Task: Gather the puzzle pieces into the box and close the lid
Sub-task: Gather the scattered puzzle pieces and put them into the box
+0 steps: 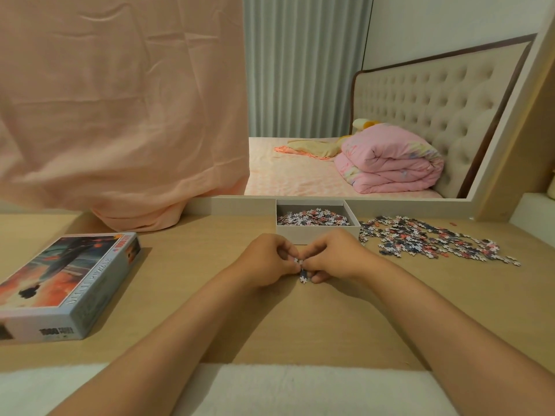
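Now, at the middle of the surface (195, 280), a small clump (302, 273) of puzzle pieces is pinched between both hands and held low over the wood. The left hand (267, 259) is curled, its grip closed on the clump from one side. The right hand (333, 256) is curled likewise, its grip tight on the other side. Just behind the hands, the box (318, 232) is seen open, with a layer of pieces (312, 218) spread inside. Just beside it, to the right, a loose pile (432, 238) is scattered across the surface. The lid (69, 283) is laid picture-up, well apart at the left. A pink cloth (120, 115) is draped behind it.
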Demonstrator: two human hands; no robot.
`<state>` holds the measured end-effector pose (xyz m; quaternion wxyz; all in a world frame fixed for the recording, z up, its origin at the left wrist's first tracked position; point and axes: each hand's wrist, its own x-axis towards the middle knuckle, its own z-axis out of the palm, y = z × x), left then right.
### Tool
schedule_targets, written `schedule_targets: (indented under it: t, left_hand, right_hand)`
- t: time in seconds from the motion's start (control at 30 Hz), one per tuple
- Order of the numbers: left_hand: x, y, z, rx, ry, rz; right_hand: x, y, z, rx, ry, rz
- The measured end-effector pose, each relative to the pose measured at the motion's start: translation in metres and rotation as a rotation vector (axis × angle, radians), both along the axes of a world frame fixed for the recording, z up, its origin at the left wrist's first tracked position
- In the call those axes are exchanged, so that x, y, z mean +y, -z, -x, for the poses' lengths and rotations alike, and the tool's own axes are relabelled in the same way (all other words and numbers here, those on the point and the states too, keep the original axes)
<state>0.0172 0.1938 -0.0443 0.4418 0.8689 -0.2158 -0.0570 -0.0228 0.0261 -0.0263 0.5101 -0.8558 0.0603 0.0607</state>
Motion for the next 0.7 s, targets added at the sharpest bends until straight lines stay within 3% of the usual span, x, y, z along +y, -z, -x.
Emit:
schedule_targets:
  t: [0.13,0.27,0.43,0.57,0.7]
  left_hand:
    - [-0.008,-0.002,-0.001,0.179,-0.055,0.301]
    - [-0.016,-0.024,-0.012,0.233,-0.042,0.421]
    - [-0.033,-0.052,-0.044,0.127,-0.028,0.432]
    - [-0.046,-0.053,-0.072,-0.037,-0.004,0.272]
    - [-0.042,-0.04,-0.087,-0.222,0.094,-0.164]
  right_hand:
    - [-0.008,0.0,-0.005,0.05,0.06,-0.324]
    - [-0.019,-0.019,-0.017,-0.021,0.049,-0.417]
    - [-0.032,-0.04,-0.043,-0.219,0.091,-0.427]
    - [-0.041,-0.032,-0.064,-0.366,0.131,-0.174]
    - [-0.054,-0.017,-0.074,-0.375,0.044,0.289]
